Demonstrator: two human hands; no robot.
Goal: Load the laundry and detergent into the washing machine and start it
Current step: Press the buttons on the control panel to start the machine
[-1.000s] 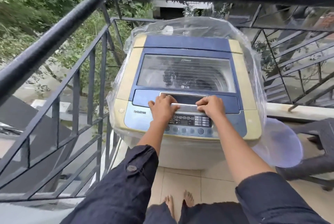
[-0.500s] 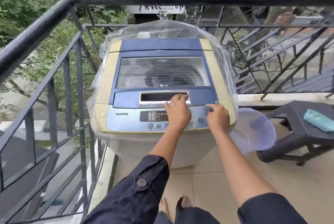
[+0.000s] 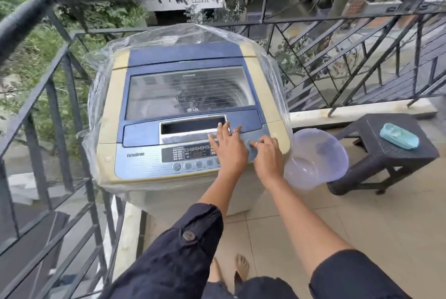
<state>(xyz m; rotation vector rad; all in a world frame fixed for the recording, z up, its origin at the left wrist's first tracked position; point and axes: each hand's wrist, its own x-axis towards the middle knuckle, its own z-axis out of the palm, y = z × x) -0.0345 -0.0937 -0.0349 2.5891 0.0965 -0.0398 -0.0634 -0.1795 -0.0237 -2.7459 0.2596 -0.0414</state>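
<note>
A top-loading washing machine [image 3: 120,95], blue and cream under a clear plastic cover, stands against the balcony railing with its glass lid [image 3: 188,91] down. Dark laundry shows dimly through the glass. My left hand [image 3: 228,147] lies on the right part of the control panel [image 3: 190,156], fingers spread and straight, reaching up to the lid handle [image 3: 190,127]. My right hand [image 3: 266,156] is just to its right, with a fingertip on a round button at the panel's right end and the other fingers loosely curled.
A black metal railing [image 3: 60,76] runs along the left and behind the machine. A translucent plastic basin [image 3: 316,161] leans between the machine and a dark plastic stool [image 3: 386,153], which carries a teal object [image 3: 399,136]. Tiled floor and my bare feet are below.
Both hands left the lid handle and slid right across the control panel. My view turned right, bringing the stool and teal object into sight. The lid stays down.
</note>
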